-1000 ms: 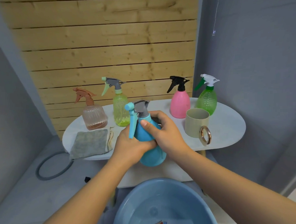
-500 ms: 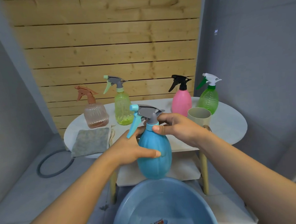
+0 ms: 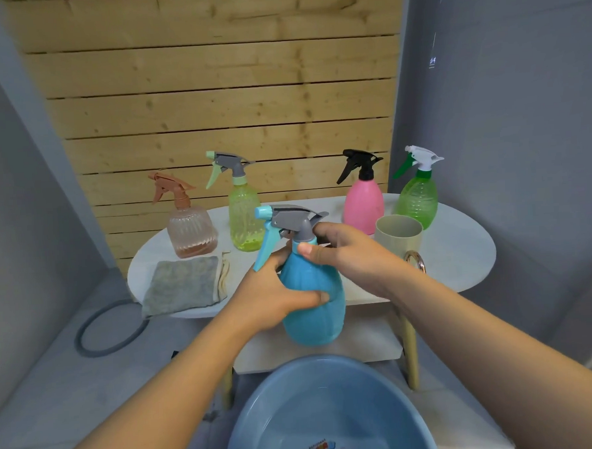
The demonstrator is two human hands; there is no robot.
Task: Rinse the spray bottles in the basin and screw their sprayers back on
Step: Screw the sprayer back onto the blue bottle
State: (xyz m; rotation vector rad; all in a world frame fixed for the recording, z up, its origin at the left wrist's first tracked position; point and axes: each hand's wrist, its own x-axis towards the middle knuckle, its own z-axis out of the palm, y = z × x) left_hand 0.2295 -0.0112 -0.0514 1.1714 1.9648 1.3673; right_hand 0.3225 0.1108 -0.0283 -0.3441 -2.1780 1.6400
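I hold a blue spray bottle [image 3: 314, 309] upright above the blue basin [image 3: 263, 415]. My left hand [image 3: 271, 294] grips its body from the left. My right hand [image 3: 351, 255] pinches the neck collar just under its grey sprayer [image 3: 296, 219], which sits on the bottle with a light-blue trigger pointing left. On the white table [image 3: 460, 250] behind stand a brown-topped clear bottle [image 3: 190, 230], a yellow-green bottle [image 3: 242, 213], a pink bottle [image 3: 364, 203] and a green bottle [image 3: 418, 200], each with its sprayer on.
A beige cup [image 3: 398, 238] with a gold ring handle stands on the table just behind my right wrist. A grey cloth [image 3: 183, 285] lies at the table's left front. A grey hose ring [image 3: 101, 332] lies on the floor at left. Wooden slats back the table.
The blue bottle has been lifted off the table edge toward me and now hangs above the basin. My right hand has shifted from the body up to the neck under the sprayer.
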